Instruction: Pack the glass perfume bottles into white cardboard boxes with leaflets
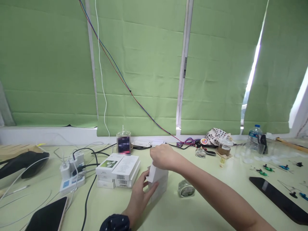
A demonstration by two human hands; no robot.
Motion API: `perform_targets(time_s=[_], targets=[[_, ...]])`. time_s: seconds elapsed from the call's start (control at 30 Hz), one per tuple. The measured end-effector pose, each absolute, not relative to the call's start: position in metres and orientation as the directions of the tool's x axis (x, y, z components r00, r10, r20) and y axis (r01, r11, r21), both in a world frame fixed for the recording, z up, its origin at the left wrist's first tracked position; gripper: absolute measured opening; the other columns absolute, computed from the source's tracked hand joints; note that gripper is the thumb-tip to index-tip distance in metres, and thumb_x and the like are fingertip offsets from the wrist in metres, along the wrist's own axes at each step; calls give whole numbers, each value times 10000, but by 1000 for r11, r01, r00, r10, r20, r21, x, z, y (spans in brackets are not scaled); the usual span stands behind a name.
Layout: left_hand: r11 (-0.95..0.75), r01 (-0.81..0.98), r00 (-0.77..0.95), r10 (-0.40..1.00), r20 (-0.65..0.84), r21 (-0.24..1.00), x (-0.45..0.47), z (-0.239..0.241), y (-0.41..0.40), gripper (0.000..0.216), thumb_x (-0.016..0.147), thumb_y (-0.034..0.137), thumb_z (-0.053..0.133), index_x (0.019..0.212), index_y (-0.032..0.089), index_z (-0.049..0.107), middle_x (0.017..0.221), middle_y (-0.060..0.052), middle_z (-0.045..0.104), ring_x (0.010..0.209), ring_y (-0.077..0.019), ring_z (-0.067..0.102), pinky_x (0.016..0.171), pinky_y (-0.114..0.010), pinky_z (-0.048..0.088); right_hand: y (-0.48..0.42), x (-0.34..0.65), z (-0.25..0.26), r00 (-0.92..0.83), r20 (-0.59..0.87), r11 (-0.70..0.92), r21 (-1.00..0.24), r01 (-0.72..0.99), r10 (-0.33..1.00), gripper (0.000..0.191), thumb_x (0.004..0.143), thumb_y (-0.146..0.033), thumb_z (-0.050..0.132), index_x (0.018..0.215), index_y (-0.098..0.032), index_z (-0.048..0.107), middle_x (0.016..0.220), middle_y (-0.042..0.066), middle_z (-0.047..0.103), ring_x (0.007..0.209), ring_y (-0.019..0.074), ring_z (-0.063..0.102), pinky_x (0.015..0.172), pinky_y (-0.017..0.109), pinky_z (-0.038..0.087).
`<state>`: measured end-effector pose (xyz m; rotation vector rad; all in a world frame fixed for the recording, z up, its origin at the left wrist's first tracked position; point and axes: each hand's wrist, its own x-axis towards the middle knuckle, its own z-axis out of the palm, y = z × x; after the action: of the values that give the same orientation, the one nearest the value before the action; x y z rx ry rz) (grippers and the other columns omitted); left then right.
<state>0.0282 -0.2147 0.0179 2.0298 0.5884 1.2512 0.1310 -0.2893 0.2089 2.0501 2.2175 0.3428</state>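
Note:
A white cardboard box (160,184) stands upright on the table in front of me. My left hand (141,194) grips its left side, thumb across the near face and fingers behind. Over the box's top, my right hand (164,156) is closed with its fingers curled down; what they pinch is hidden behind the hand. A flap shows at the box's upper left edge. Just right of the box lies a small clear bundle (186,188) with greyish contents that I cannot make out. To the left sits a stack of flat white boxes (117,170) with printed labels.
A power strip (72,183) with plugs and cables is at the left, near a phone (48,215). A lidded cup (123,143) stands behind the boxes. Rightward are a black slab (279,199), small coloured parts with wires (262,172) and a water bottle (255,136).

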Motion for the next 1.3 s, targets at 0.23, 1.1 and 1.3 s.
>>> perform_targets(time_s=[0.23, 1.1, 1.3], targets=[[-677, 48, 422, 681, 599, 735, 29, 13, -212, 419, 785, 410, 631, 1141, 196, 578, 1063, -108, 668, 938, -263, 657, 736, -375, 597, -291, 123, 212, -47, 47, 36, 209, 977, 998, 228, 802, -65, 534, 986, -105, 661, 1016, 191, 699, 947, 303, 673, 715, 409, 540], [-626, -101, 528, 625, 575, 774, 24, 15, -215, 401, 853, 306, 591, 1225, 253, 451, 1221, -88, 581, 1099, -236, 587, 869, -387, 554, -287, 185, 141, -272, 289, 363, -336, 869, 918, 186, 718, -36, 648, 794, -174, 747, 773, 32, 704, 721, 148, 615, 652, 212, 429], [-660, -106, 520, 600, 608, 743, 24, 14, -218, 448, 868, 275, 573, 1275, 282, 387, 1237, -76, 548, 1103, -215, 581, 888, -367, 545, -291, 194, 110, -172, 391, 374, -528, 762, 904, 247, 691, 15, 621, 818, -177, 713, 782, 12, 703, 695, 133, 617, 644, 206, 447]])
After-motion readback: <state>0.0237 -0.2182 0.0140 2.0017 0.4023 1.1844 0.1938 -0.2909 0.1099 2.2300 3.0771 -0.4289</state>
